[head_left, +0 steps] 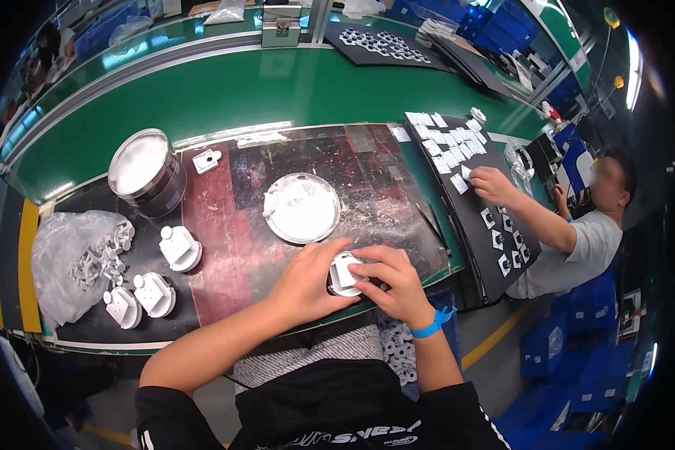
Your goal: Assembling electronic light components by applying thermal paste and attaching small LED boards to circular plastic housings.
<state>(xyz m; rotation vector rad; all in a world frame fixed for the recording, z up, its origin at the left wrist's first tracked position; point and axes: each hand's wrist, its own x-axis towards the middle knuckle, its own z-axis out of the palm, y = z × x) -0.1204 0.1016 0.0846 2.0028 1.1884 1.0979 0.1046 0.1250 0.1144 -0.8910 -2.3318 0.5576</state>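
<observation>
Three white round-based parts (151, 289) sit at the bench's (232, 247) left, just beside a clear plastic bag (67, 251) of more white pcs, whose shapes blur together inside. Behind them stands a metal tin (147, 172) w/ a pale top; can't tell if that's a lid or contents. Mid-bench, a shallow round dish (302, 208) holds whitish stuff, too glary to make out. Near the front edge, left hand (307, 279) and right hand (392, 283) meet on one small white part (345, 273) on a dark base. Left hand's grip wraps the part's left side, fingers curled and pressed to it; right hand's grip pinches it from the right and top, thumb and fingertips closed on it. Most of the part is hidden by fingers. Blue wristband (433, 323) on right wrist. Farther right, a co-worker's hand (490, 184) rests on a black tray (472, 187) of small white pcs; tray's far end bends w/ the lens.
</observation>
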